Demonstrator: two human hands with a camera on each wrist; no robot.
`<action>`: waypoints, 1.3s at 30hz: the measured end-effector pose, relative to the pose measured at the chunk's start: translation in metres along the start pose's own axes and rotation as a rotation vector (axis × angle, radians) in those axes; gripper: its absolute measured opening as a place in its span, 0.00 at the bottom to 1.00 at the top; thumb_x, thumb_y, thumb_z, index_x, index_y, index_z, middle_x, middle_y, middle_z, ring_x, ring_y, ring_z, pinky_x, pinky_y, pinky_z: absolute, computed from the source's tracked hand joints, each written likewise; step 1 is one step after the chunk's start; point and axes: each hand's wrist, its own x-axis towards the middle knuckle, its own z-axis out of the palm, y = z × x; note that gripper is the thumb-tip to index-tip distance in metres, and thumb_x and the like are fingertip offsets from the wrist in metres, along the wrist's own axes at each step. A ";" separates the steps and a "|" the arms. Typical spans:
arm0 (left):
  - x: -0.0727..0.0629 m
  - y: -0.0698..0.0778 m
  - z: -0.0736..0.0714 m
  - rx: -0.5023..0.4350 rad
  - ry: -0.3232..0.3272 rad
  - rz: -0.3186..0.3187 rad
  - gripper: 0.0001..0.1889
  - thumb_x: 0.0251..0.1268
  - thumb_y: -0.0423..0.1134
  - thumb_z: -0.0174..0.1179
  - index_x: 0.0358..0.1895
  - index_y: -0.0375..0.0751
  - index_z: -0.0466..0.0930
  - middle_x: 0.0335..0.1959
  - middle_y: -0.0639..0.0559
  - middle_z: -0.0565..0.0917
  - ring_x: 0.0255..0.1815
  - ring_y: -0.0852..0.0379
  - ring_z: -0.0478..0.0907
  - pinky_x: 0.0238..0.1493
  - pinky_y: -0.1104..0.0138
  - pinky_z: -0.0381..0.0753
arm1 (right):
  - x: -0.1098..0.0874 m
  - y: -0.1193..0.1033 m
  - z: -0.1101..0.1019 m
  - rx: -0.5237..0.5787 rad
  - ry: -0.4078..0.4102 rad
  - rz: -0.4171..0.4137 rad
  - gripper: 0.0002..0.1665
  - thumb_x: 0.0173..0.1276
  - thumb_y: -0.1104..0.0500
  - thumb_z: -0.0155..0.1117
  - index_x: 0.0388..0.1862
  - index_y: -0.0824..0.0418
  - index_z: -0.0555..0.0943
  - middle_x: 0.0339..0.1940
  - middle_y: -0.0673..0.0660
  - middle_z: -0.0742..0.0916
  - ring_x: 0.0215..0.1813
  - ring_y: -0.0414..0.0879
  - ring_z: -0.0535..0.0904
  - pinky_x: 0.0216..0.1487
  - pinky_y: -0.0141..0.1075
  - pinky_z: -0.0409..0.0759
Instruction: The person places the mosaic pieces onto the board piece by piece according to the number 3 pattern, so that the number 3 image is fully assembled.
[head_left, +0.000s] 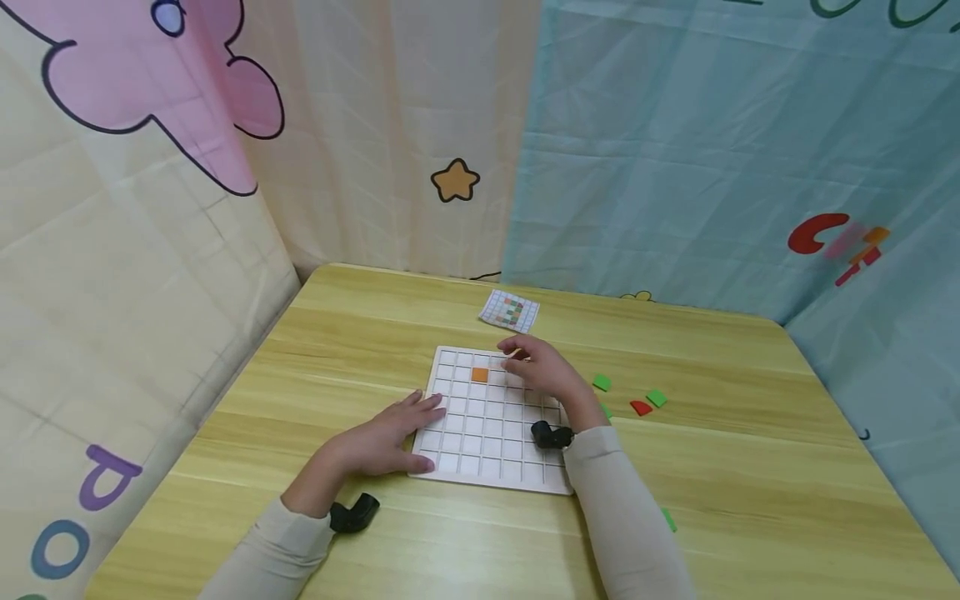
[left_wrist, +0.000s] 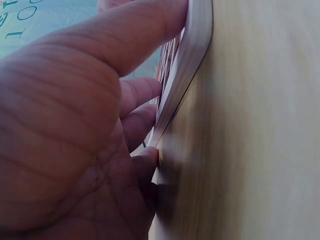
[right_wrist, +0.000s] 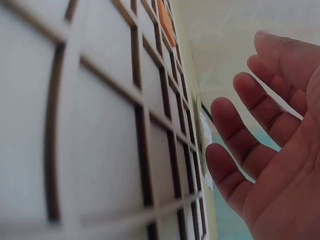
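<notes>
A white gridded board [head_left: 472, 423] lies on the table, with one orange square tile [head_left: 480, 375] set in a cell of its far part. At the board's left edge rests my left hand [head_left: 386, 437], fingers spread over the rim and thumb at the near corner. The left wrist view shows the thumb [left_wrist: 145, 30] on the board's edge. Over the far right part of the grid hovers my right hand [head_left: 546, 368], its fingers loosely bent. In the right wrist view this hand [right_wrist: 280, 145] holds nothing and stands apart from the grid.
A small card with a coloured grid pattern [head_left: 491, 315] lies beyond the board. To the right are several green tiles [head_left: 657, 398] and a red quarter-round tile [head_left: 641, 407]. Another green tile [head_left: 670, 520] shows beside the right sleeve. Curtains border the wooden table [head_left: 750, 467].
</notes>
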 end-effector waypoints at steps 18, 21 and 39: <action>0.000 0.004 0.003 0.000 -0.003 -0.010 0.42 0.63 0.51 0.68 0.77 0.41 0.60 0.80 0.50 0.53 0.80 0.41 0.39 0.73 0.42 0.46 | -0.037 0.022 -0.043 -0.032 0.059 0.090 0.23 0.75 0.57 0.60 0.66 0.61 0.75 0.60 0.59 0.80 0.60 0.56 0.73 0.59 0.52 0.74; -0.001 0.006 0.003 0.000 -0.002 -0.012 0.42 0.63 0.50 0.68 0.77 0.41 0.60 0.80 0.50 0.53 0.80 0.41 0.39 0.74 0.42 0.45 | -0.043 0.027 -0.054 -0.052 0.074 0.089 0.23 0.75 0.57 0.59 0.66 0.62 0.75 0.62 0.61 0.79 0.61 0.57 0.72 0.60 0.53 0.74; -0.001 0.004 0.000 0.013 0.008 -0.005 0.42 0.63 0.50 0.68 0.77 0.40 0.60 0.80 0.47 0.53 0.80 0.40 0.39 0.73 0.41 0.45 | -0.069 0.067 -0.089 -0.173 0.092 0.136 0.24 0.75 0.58 0.59 0.66 0.67 0.73 0.63 0.66 0.77 0.63 0.63 0.70 0.62 0.58 0.70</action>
